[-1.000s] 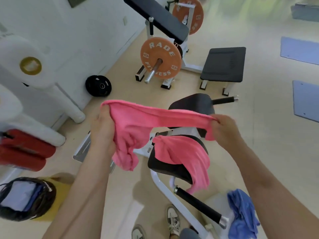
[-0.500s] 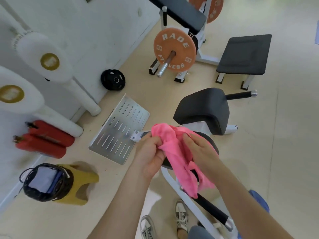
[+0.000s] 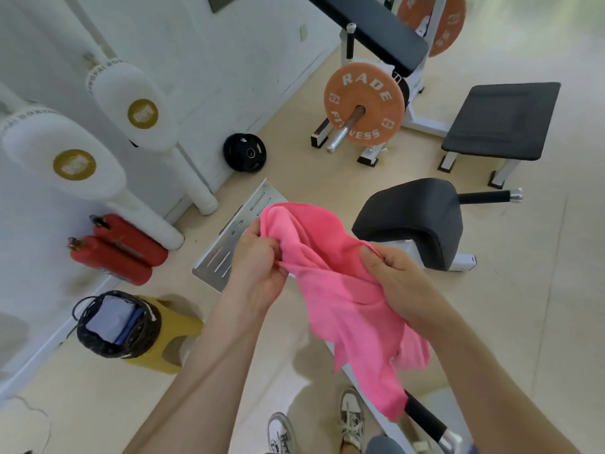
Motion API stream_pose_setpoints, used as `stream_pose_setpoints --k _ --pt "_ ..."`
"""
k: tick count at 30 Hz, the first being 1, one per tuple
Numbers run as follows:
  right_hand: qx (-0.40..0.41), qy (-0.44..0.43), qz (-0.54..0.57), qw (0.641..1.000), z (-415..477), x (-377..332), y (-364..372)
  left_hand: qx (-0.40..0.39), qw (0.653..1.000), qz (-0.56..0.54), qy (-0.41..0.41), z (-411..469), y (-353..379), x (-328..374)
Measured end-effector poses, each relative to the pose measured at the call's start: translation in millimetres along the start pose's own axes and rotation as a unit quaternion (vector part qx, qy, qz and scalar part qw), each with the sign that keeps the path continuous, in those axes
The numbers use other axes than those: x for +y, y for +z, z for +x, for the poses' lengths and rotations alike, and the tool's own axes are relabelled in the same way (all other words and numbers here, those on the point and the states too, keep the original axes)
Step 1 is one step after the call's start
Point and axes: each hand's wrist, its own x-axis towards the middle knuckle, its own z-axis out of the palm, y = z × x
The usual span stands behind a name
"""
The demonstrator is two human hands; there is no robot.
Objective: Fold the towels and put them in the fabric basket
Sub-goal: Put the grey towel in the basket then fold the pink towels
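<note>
A pink towel (image 3: 340,290) hangs crumpled in the air between my hands, its lower end drooping toward the machine frame below. My left hand (image 3: 258,267) grips the towel's upper left part with curled fingers. My right hand (image 3: 396,280) pinches the right side of it. The fabric basket (image 3: 144,335), dark-rimmed with a yellow body, lies tipped on the floor at lower left and holds folded pale blue and blue cloth.
A black padded seat (image 3: 415,217) on a white machine frame sits just beyond the towel. A slotted metal plate (image 3: 229,244) lies on the floor. Two red cylinders (image 3: 121,250), white padded posts (image 3: 68,165), an orange weight plate (image 3: 363,106) and a black bench (image 3: 501,122) surround me.
The towel, stretched wide a second ago, was gathered together between my hands and has been lifted off the seat. My view swung left, bringing the basket nearer.
</note>
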Motion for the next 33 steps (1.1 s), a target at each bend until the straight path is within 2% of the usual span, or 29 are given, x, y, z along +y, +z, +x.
stream_pose_setpoints --k 1,3,5,6,7,8,9,11,12,14,16,20,23,26,30,33 --pt "0.002 -0.009 -0.007 1.0 1 -3 4 0.002 0.999 0.035 0.002 0 -4 0" --pt "0.018 -0.034 -0.036 0.999 3 -8 12 0.048 0.977 0.2 0.058 2 -16 -4" --pt "0.035 -0.056 -0.067 0.996 4 -14 18 0.092 0.878 0.419 0.214 -2 -29 -8" --pt "0.041 -0.063 -0.075 0.994 4 -16 20 0.063 0.84 0.464 0.274 -3 -35 -13" --pt "0.041 -0.068 -0.081 0.994 5 -18 22 0.0 0.847 0.457 0.271 -9 -35 -15" --pt "0.034 -0.075 -0.086 0.993 6 -21 24 -0.1 0.863 0.443 0.221 -18 -32 -18" --pt "0.025 -0.08 -0.091 0.992 7 -24 26 -0.182 0.865 0.438 0.166 -26 -28 -20" --pt "0.015 -0.082 -0.095 0.992 9 -29 29 -0.27 0.852 0.434 0.113 -35 -25 -24" --pt "0.016 -0.081 -0.088 0.993 9 -32 29 -0.288 0.867 0.394 0.101 -37 -24 -26" --pt "0.013 -0.072 -0.074 0.995 11 -38 27 -0.286 0.92 0.263 0.045 -40 -21 -25" --pt "-0.012 -0.047 -0.053 0.997 11 -42 25 -0.262 0.95 0.171 0.007 -40 -22 -23" --pt "-0.015 0.012 0.034 0.999 9 -39 20 -0.296 0.943 0.14 -0.067 -45 -22 -14" --pt "0.038 0.017 0.077 0.996 7 -30 31 -0.263 0.945 0.183 -0.064 -50 -24 -22" --pt "0.085 -0.028 0.012 0.996 6 -31 43 -0.264 0.94 0.213 -0.041 -56 -28 -35" --pt "0.131 -0.057 -0.082 0.986 6 -31 44 -0.249 0.952 0.176 -0.007 -61 -28 -37" --pt "0.124 -0.045 -0.078 0.988 6 -30 38 -0.228 0.962 0.147 0.03 -63 -26 -32"
